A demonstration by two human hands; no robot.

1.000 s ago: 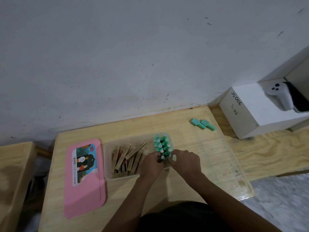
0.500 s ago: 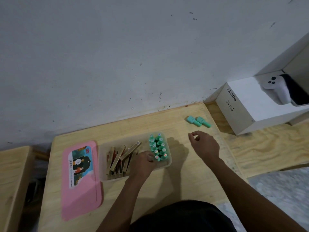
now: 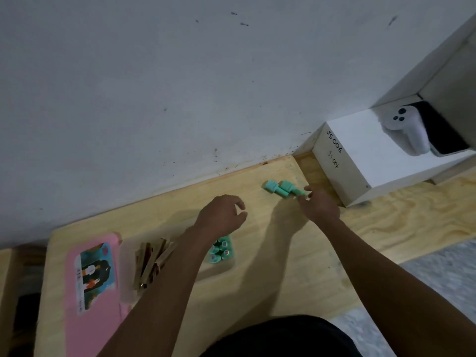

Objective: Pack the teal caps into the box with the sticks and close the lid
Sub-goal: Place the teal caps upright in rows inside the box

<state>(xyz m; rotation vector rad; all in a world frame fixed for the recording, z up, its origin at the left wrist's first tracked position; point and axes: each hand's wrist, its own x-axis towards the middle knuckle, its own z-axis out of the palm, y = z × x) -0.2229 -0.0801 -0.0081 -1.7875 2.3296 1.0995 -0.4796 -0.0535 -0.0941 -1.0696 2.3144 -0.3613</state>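
Note:
Two loose teal caps (image 3: 279, 189) lie side by side near the table's far right corner. My right hand (image 3: 318, 205) reaches them, its fingertips touching the end of the right-hand cap. My left hand (image 3: 221, 216) hovers above the table with fingers loosely curled, holding nothing. Below it stands the clear box (image 3: 126, 269), partly hidden by my left forearm. It holds several gold sticks (image 3: 150, 262) and several upright teal caps (image 3: 221, 251). The pink lid (image 3: 95, 292) lies flat to the left of the box.
A wooden table (image 3: 270, 266) stands against a grey wall. A white box (image 3: 360, 161) marked JS006 sits beyond the table's right edge with a white controller (image 3: 407, 130) on top. Another wooden surface (image 3: 5, 279) adjoins at the left.
My right hand moved from the box up and right to the two loose caps. My left hand lifted off the box and rose toward the table's middle. The camera tilted.

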